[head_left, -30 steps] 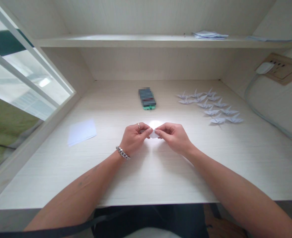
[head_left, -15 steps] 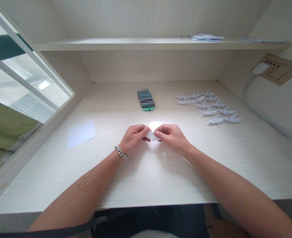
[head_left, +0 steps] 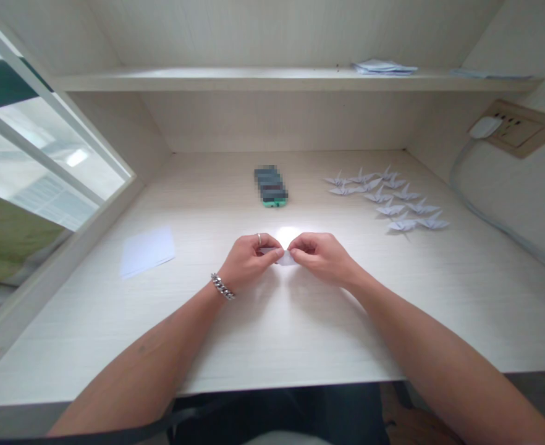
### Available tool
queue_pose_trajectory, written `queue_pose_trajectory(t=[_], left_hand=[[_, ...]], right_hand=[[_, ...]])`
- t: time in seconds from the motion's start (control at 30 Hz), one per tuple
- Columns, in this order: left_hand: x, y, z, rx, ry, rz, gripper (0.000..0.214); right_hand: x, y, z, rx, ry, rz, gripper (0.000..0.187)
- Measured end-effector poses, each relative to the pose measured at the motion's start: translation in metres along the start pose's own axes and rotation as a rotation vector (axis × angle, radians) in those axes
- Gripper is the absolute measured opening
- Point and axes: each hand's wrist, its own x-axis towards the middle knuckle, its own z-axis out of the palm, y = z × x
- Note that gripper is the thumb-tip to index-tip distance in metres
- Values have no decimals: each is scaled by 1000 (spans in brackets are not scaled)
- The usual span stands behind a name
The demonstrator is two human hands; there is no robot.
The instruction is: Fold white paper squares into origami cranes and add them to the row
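Observation:
My left hand point(head_left: 248, 259) and my right hand point(head_left: 323, 258) meet above the desk, their fingertips pinching a small piece of folded white paper point(head_left: 284, 256) from both sides. Most of the paper is hidden by my fingers, so its shape is hard to make out. A ring sits on one finger of my left hand, and a silver chain bracelet point(head_left: 222, 287) circles that wrist. A bright patch of light lies on the desk just beyond my fingers.
A stack of white paper sheets point(head_left: 147, 252) lies left of my hands. Several pale paper cranes point(head_left: 390, 201) stand in rows at the right, and a blurred phone point(head_left: 270, 185) lies ahead. Above is a shelf point(head_left: 207, 80) holding papers point(head_left: 384, 68). A plugged-in wall socket point(head_left: 516, 128) is at right, and a window point(head_left: 36, 123) at left.
My hands have drawn slightly closer and now cover more of the paper. The whole view has shifted slightly, with the desk items sitting a little further left.

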Motion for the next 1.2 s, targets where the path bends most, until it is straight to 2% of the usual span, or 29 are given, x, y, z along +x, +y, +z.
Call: queue_pose_trajectory(t=[0.13,0.27,0.43,0.5,0.57,0.67,0.8,0.83,0.9,0.93,1.03,1.13,1.2], left_hand=[[2,-5,-3,-71,57,-51,13],[1,-1,-1,-30,63,-37,14],[-2,5,1,130,-93,12,16],[-1,4,-3,175,-185,22,18],[0,0,-9,204,-223,15,19],[3,-5,-17,104,-122,-26,17],[4,-7,-12,-247,33,-107,18],[3,-7,-8,-283,36,-120,22],[3,-5,0,-260,-43,-91,24],[2,-4,4,-233,-63,-73,24],[3,-4,9,-198,21,-66,18],[4,-5,7,-260,97,-107,16],[4,-5,6,-300,88,-127,16]], right_hand=[[1,5,-10,28,-4,50,14],[1,6,-6,120,24,64,15],[0,4,2,36,-80,8,15],[1,6,1,12,-112,9,14],[1,8,-2,13,-117,17,14],[3,12,-5,100,-44,79,15],[6,12,3,528,101,246,21],[7,12,7,633,124,275,23],[8,11,14,742,152,295,26],[8,10,17,761,157,291,26],[8,11,21,699,146,252,26],[7,14,21,584,90,204,25],[6,14,19,569,58,181,23]])
